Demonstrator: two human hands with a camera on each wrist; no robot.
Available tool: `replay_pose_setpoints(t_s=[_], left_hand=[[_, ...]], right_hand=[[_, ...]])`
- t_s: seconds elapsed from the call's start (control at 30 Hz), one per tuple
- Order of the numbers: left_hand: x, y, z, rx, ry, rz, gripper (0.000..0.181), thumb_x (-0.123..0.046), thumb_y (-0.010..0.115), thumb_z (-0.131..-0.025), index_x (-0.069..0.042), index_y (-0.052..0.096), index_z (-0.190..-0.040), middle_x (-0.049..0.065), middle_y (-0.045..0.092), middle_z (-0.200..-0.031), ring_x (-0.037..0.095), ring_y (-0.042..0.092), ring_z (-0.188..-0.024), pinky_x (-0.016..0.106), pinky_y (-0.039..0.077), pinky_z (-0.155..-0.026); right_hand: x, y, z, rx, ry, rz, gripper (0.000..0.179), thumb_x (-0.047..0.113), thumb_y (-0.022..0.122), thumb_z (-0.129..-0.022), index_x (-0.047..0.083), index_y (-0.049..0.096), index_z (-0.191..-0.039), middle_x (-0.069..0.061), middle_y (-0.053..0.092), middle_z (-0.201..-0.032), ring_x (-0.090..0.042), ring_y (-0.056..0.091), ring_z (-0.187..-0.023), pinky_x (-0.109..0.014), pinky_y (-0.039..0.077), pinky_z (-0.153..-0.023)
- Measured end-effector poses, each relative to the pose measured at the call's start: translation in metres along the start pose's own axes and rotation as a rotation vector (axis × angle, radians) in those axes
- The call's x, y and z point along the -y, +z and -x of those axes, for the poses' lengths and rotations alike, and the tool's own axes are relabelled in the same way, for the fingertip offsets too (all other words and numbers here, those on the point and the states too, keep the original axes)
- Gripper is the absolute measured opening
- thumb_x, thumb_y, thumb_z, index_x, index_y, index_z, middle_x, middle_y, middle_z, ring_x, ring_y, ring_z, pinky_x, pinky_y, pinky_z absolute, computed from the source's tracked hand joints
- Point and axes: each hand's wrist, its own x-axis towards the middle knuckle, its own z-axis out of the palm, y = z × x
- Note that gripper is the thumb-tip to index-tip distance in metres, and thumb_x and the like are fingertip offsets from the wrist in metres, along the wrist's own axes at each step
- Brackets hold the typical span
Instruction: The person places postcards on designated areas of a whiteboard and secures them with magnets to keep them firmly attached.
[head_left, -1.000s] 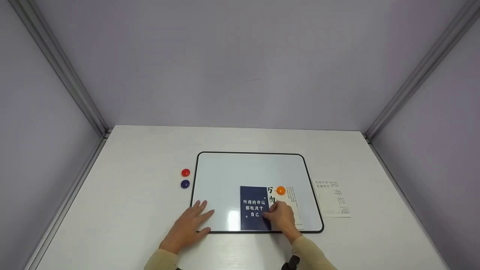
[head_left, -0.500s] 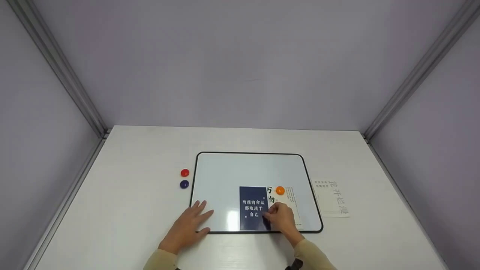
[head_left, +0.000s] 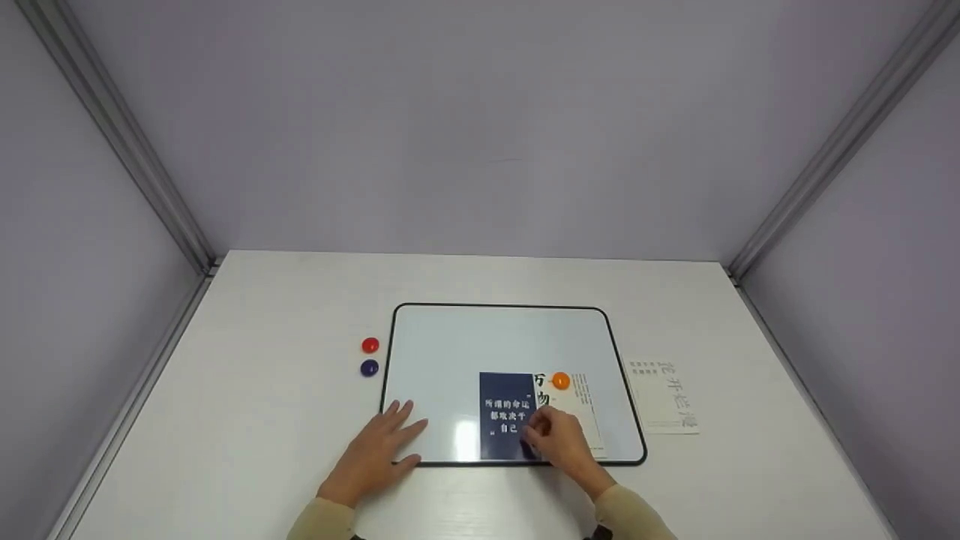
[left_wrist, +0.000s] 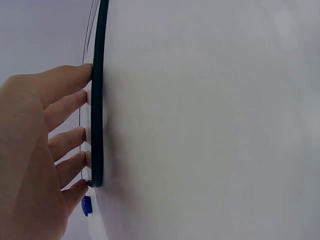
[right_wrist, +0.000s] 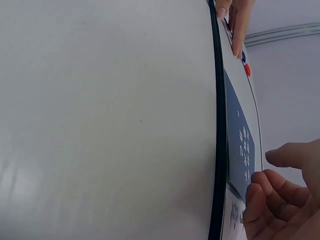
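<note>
My left hand [head_left: 379, 454] rests with spread fingers on the lower left corner of the whiteboard [head_left: 450, 337]; the left wrist view has its fingertips at the dark rim [left_wrist: 98, 110]. A navy card [head_left: 495, 390] with white characters lies on the board's lower right part. At that card's right edge is my right hand [head_left: 562, 442], fingers loosely bent. In the right wrist view its thumb [right_wrist: 287, 155] stands apart from the fingers, and nothing shows between them. A cream card [head_left: 585, 405] sits beside the navy one, partly hidden by the hand, with an orange round magnet [head_left: 561, 381] on it.
A red round magnet [head_left: 370, 345] and a dark blue one [head_left: 369, 367] lie on the white table [head_left: 262, 390] left of the board. Another cream card [head_left: 664, 405] lies on the table to the right. Grey walls [head_left: 480, 150] enclose the table's back and sides.
The right hand's thumb and forefinger have parted, and the hand has shifted slightly at the navy card's right edge. The left hand, cards and magnets have stayed put.
</note>
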Motion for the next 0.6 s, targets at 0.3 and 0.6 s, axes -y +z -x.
replay_pose_setpoints(t_s=[0.3, 0.6], left_hand=[[0.000, 0.000, 0.000, 0.002, 0.008, -0.005, 0.051, -0.031, 0.063, -0.092, -0.016, 0.051, -0.139, 0.016, 0.037, -0.155, 0.038, 0.032, -0.145, 0.055, 0.030, -0.117], [-0.001, -0.001, -0.001, -0.009, 0.007, -0.017, 0.050, -0.030, 0.064, -0.090, -0.015, 0.054, -0.137, 0.016, 0.040, -0.153, 0.038, 0.035, -0.144, 0.056, 0.033, -0.115]], right_hand=[[-0.001, 0.001, 0.007, 0.030, -0.215, 0.254, 0.009, 0.017, 0.066, -0.090, 0.011, 0.066, -0.096, 0.001, 0.065, -0.090, -0.008, 0.057, -0.080, -0.026, 0.054, -0.072], [-0.007, 0.002, 0.014, 0.081, -0.482, 0.435, 0.030, 0.030, 0.065, -0.091, 0.014, 0.067, -0.116, -0.003, 0.065, -0.118, -0.020, 0.062, -0.110, -0.039, 0.053, -0.098]])
